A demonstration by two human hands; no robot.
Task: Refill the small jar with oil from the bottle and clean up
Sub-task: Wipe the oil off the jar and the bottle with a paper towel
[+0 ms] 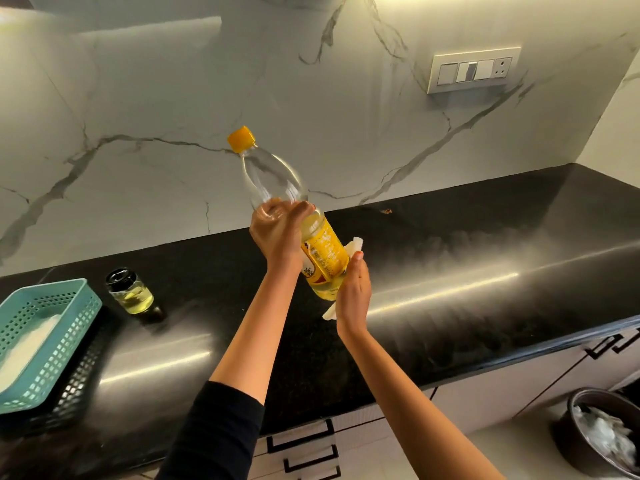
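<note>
Step in hand, by my reading: wiping the outside of the bottle. My left hand (277,230) is curled round the bottle (325,258) at its clear upper body and holds it tilted above the counter (450,271), yellow cap (241,138) on. My right hand (353,296), fingers fairly straight, presses a paper towel (356,244) flat against the lower label side. Recommended: keep the upper grip firm, turn the bottle against the towel and cover the base, where oil would likely collect.

Containers:
- Teal basket (65,336), on a black basket (81,386): something white inside, not identifiable.
- Small jar (133,294), upright on the counter, black lid on: roughly half full of pale oil.
- Bottle: oil in the lower part only.
- Bin (568,431), on the floor: crumpled white paper.
</note>
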